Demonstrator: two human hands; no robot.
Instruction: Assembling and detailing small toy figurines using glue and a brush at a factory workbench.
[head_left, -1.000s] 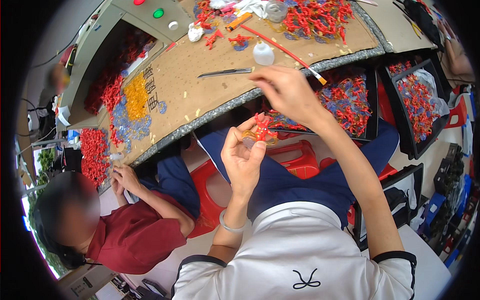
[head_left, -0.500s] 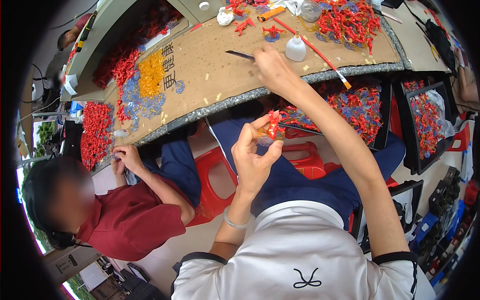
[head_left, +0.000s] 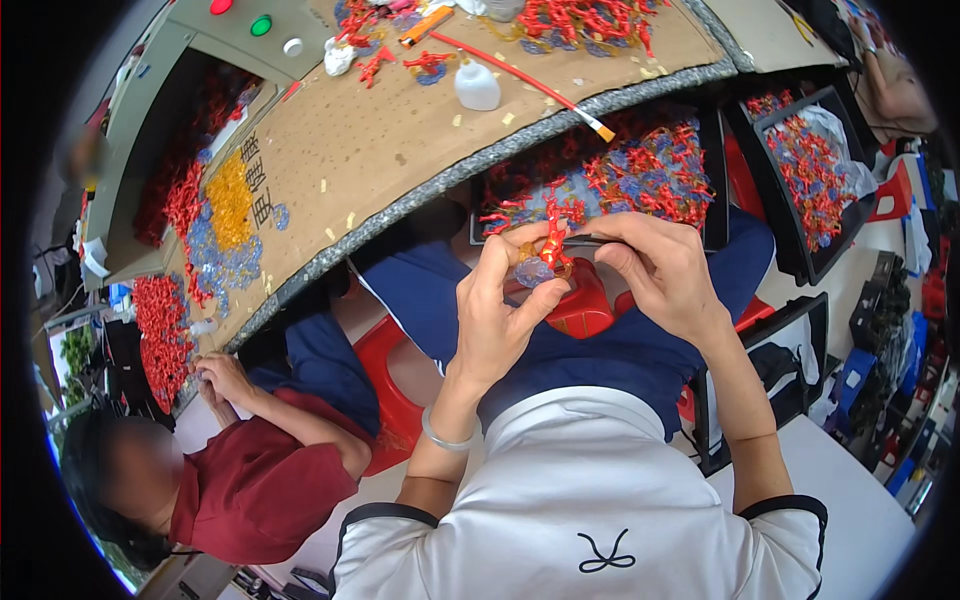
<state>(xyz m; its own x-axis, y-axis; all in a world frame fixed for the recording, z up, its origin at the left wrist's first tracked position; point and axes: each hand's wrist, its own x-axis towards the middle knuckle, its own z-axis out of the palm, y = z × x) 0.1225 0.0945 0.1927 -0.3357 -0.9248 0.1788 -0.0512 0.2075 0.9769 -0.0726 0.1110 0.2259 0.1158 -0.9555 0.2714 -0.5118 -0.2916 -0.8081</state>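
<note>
My left hand [head_left: 500, 305] pinches a small red plastic figure [head_left: 553, 240] between thumb and fingers, above my lap. A translucent bluish disc base [head_left: 534, 271] and an amber bit sit at its lower end. My right hand [head_left: 662, 270] is closed and has come close to the figure from the right. From its fingers a thin dark blade [head_left: 597, 238] points toward the figure; most of the tool is hidden in the hand. Whether the blade touches the figure, I cannot tell.
Beyond my hands stands a tray [head_left: 712, 180] of red and blue pieces. On the brown-covered table [head_left: 385, 130] are a white squeeze bottle [head_left: 477, 86], a red-handled brush [head_left: 540, 90] and an orange cutter [head_left: 426, 27]. A co-worker in a red shirt [head_left: 265, 480] sits at left.
My right hand has come back from the table with the dark-bladed knife to the figure. My left hand still holds the figure. The view has shifted, so the table appears farther left.
</note>
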